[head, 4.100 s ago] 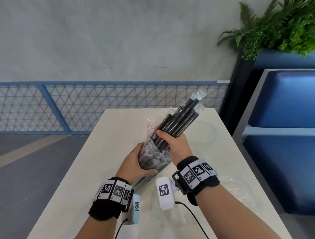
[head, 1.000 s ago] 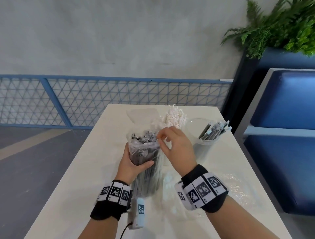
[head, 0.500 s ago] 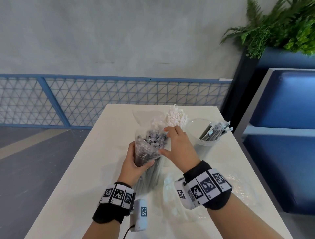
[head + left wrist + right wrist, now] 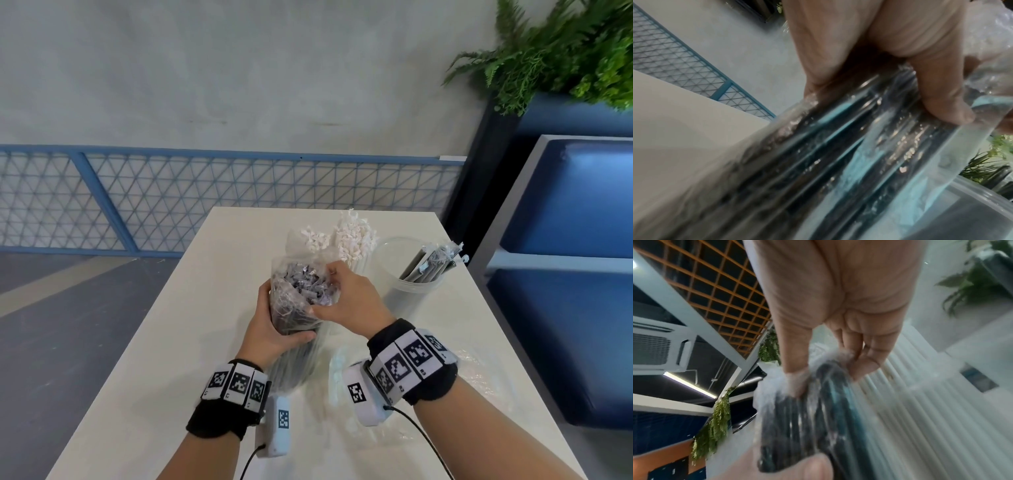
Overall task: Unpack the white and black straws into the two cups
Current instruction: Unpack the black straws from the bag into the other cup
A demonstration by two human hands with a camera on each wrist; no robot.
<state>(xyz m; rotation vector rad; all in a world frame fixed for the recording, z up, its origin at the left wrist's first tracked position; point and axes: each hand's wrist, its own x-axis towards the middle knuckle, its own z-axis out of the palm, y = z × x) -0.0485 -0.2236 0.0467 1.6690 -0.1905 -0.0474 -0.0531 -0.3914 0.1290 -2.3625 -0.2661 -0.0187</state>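
Observation:
My left hand [image 4: 274, 330] grips a clear bag of black straws [image 4: 294, 308] upright over the white table [image 4: 191, 308]; in the left wrist view the left hand [image 4: 879, 56] wraps the bag [image 4: 818, 162]. My right hand [image 4: 349, 301] reaches into the bag's open top. In the right wrist view the right hand [image 4: 838, 313] pinches a cluster of black straws [image 4: 807, 418] between thumb and fingers. Behind the bag, white straws [image 4: 352, 236] stand in a clear cup that is mostly hidden. To the right, a second clear cup [image 4: 407, 291] holds several black straws [image 4: 431, 265].
Crumpled clear wrap [image 4: 479, 373] lies on the table near my right wrist. A blue bench [image 4: 565, 308] runs along the table's right side, with a fern [image 4: 565, 44] above it. A blue mesh railing [image 4: 205, 195] stands beyond the far edge.
The black bundle that my right hand held 4.1 s ago now stands in the right cup. Over the last second my right hand has gone into the bag's mouth and closed on more straws.

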